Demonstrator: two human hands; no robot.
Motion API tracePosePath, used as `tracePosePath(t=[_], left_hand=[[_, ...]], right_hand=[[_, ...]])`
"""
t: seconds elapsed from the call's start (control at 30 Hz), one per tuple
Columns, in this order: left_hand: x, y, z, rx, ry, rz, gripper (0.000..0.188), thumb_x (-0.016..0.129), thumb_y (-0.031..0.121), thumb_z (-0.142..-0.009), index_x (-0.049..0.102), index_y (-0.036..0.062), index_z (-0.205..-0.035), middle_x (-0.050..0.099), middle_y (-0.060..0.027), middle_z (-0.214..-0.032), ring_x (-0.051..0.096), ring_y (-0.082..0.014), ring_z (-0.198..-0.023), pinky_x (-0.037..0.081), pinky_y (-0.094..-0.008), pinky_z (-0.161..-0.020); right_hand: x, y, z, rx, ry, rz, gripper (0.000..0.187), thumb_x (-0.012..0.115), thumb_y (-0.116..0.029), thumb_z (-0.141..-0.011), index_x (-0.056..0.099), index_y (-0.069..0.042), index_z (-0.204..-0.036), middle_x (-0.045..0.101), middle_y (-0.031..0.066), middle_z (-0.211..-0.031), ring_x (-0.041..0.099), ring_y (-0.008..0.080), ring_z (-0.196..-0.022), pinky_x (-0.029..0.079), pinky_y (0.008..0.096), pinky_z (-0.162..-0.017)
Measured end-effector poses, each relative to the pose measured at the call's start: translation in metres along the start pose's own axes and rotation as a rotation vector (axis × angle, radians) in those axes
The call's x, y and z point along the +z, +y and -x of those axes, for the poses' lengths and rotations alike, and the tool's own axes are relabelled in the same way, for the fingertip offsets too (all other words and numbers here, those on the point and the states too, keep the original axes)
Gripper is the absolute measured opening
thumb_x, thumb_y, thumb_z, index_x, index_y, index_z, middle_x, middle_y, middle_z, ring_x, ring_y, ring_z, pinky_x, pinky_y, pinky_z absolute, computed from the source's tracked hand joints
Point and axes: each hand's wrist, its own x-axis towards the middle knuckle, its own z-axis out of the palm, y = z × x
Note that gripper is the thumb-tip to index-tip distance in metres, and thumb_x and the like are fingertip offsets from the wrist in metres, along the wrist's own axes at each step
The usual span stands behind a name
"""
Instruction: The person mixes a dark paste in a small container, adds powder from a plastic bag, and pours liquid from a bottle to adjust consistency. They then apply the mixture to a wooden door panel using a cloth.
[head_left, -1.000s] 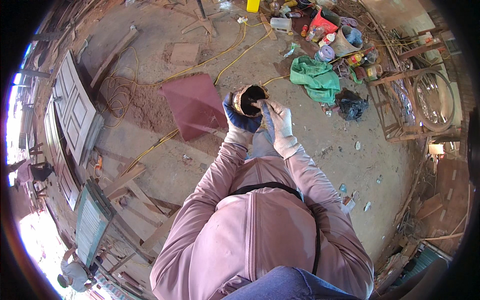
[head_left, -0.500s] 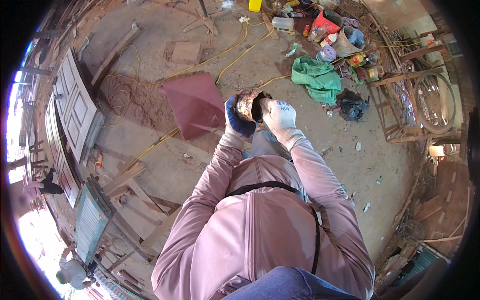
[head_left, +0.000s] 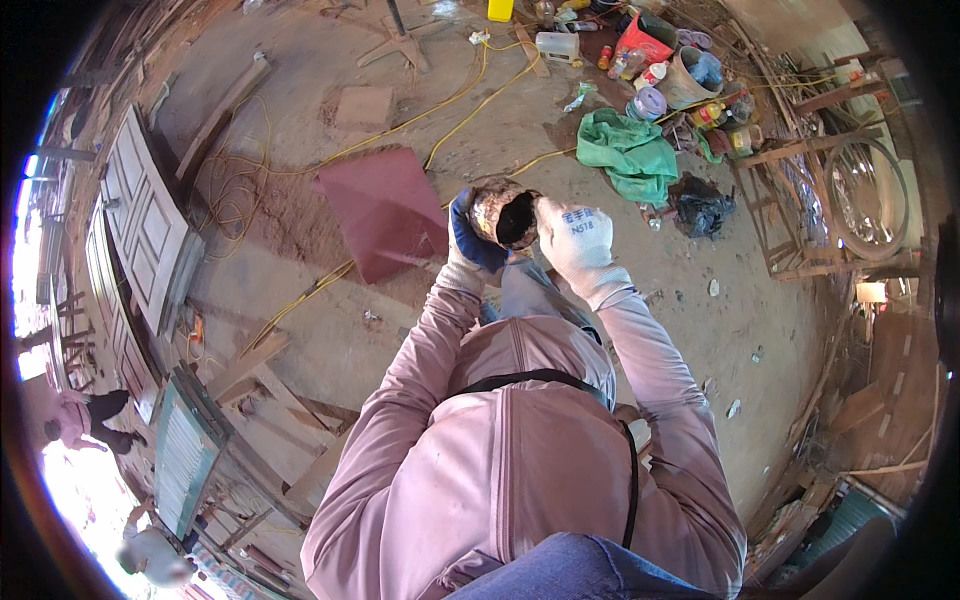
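Observation:
A rusty, paint-stained can is tilted in front of me, its dark round mouth turned to the right. My left hand, in a white glove with a blue coated palm, is wrapped round the can's left side. Just right of the mouth, beside the rim, is my right hand in a white glove. Its fingers are curled closed and face away from me, so whatever they may hold is hidden. What lies inside the can is too dark to make out.
A dark red sheet lies on the dirt floor beyond my left hand. Yellow cable snakes across the ground. Panelled doors lean at the left. A green sack, black bag and buckets are at the far right.
My right hand has drawn back to the right, out of the can's mouth, and more of the dark opening shows. The left hand keeps its hold on the can.

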Motion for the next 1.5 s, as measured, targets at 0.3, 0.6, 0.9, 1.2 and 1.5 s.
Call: tracePosePath(t=[0.3, 0.6, 0.9, 1.2, 1.5], left_hand=[[-0.012, -0.006, -0.057, 0.171, 0.022, -0.173, 0.054, 0.05, 0.043, -0.09, 0.057, 0.0022, -0.124, 0.065, -0.0155, -0.117, 0.064, -0.0321, -0.104, 0.05, -0.0468, -0.096], [-0.003, -0.019, -0.17, 0.055, 0.025, 0.038, 0.065, 0.051, 0.058, -0.086, 0.06, 0.0046, -0.121, 0.064, -0.0146, -0.119, 0.062, -0.0332, -0.107, 0.047, -0.0494, -0.097], [0.036, 0.013, -0.3, -0.171, 0.121, 0.087, 0.07, 0.046, 0.068, -0.085, 0.061, 0.0114, -0.123, 0.063, -0.0123, -0.122, 0.059, -0.0339, -0.11, 0.046, -0.0521, -0.096], [0.051, 0.07, -0.39, -0.218, 0.295, -0.23, 0.052, 0.046, 0.06, -0.091, 0.064, 0.0171, -0.115, 0.069, -0.0081, -0.107, 0.065, -0.0271, -0.097, 0.05, -0.0495, -0.084], [0.09, 0.181, -0.497, -0.144, 0.178, -0.145, 0.035, 0.049, 0.027, -0.098, 0.058, 0.0033, -0.121, 0.066, -0.014, -0.113, 0.066, -0.0262, -0.1, 0.053, -0.0392, -0.09]], right_hand=[[0.153, 0.073, 0.05, 0.727, -0.053, -1.124, 0.024, 0.059, -0.028, -0.087, 0.065, -0.007, -0.097, 0.068, 0.0094, -0.082, 0.065, 0.0299, -0.074, 0.051, 0.0409, -0.068], [0.063, 0.118, -0.073, 1.102, -0.21, -1.763, 0.014, 0.061, -0.021, -0.091, 0.066, -0.009, -0.087, 0.059, -0.005, -0.068, 0.055, 0.0087, -0.057, 0.042, 0.024, -0.052], [0.021, 0.234, -0.198, 0.142, 0.08, -0.317, 0.01, 0.061, -0.024, -0.09, 0.063, -0.014, -0.09, 0.068, 0.0084, -0.075, 0.066, 0.0298, -0.065, 0.05, 0.043, -0.057], [0.068, 0.272, -0.322, -0.373, -0.078, 0.042, 0.004, 0.06, -0.013, -0.078, 0.058, -0.015, -0.081, 0.056, 0.0004, -0.073, 0.058, 0.0179, -0.071, 0.045, 0.0352, -0.062], [0.112, 0.323, -0.453, -0.508, -0.301, -0.034, 0.01, 0.058, -0.011, -0.073, 0.056, -0.016, -0.081, 0.056, 0.0013, -0.077, 0.058, 0.0206, -0.082, 0.043, 0.0371, -0.072]])
